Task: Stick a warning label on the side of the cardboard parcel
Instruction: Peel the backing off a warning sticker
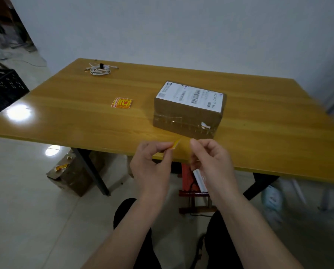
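The brown cardboard parcel (187, 115) lies on the wooden table (84, 113), with a white shipping label on top and clear tape around its near side. A small stack of orange-and-red warning labels (122, 103) lies on the table to its left. In front of the parcel, at the table's near edge, my left hand (152, 162) pinches a small yellow label piece (175, 145) between thumb and forefinger. My right hand (210, 158) is close beside it with thumb and fingers pinched together. Whether it holds anything is hidden.
A coiled white cable (100, 69) lies at the table's far left corner. On the floor, a black crate (5, 90) stands at the left. A cardboard box with scraps (69, 173) and a red stool (189, 183) stand under the table.
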`<action>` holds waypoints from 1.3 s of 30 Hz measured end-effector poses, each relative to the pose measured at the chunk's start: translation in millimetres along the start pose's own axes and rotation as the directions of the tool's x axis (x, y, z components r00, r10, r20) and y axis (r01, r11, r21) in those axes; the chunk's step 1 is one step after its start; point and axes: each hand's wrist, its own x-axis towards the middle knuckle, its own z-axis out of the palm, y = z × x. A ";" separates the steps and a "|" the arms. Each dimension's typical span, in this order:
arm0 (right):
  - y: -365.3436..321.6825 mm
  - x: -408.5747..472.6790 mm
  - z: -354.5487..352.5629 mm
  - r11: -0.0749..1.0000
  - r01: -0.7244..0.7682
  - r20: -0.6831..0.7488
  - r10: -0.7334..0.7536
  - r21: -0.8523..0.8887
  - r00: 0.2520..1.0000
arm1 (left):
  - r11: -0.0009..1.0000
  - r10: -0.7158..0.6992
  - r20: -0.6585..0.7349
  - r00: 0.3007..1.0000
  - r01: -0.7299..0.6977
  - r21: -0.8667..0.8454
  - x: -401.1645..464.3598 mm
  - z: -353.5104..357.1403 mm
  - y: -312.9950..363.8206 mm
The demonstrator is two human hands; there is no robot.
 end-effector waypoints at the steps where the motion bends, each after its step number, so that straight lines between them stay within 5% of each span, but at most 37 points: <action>1: -3.4 -2.9 0.2 0.999 -0.016 0.060 0.013 0.046 0.998 | 0.999 0.049 -0.003 0.999 -0.049 0.007 -2.8 0.9 1.4; 7: -9.5 -6.8 -4.8 0.984 -0.032 0.161 0.004 0.174 0.987 | 0.956 0.294 0.003 0.956 -0.294 0.018 -11.7 6.0 8.3; 27: -11.3 -8.3 -17.0 0.961 0.013 0.217 -0.075 0.276 0.973 | 0.978 0.201 0.034 0.979 -0.198 -0.073 -15.4 12.5 20.8; 39: -10.4 -12.5 -9.5 0.989 0.052 0.127 -0.070 0.138 0.989 | 0.911 0.403 0.021 0.915 -0.403 0.085 -10.4 8.4 2.4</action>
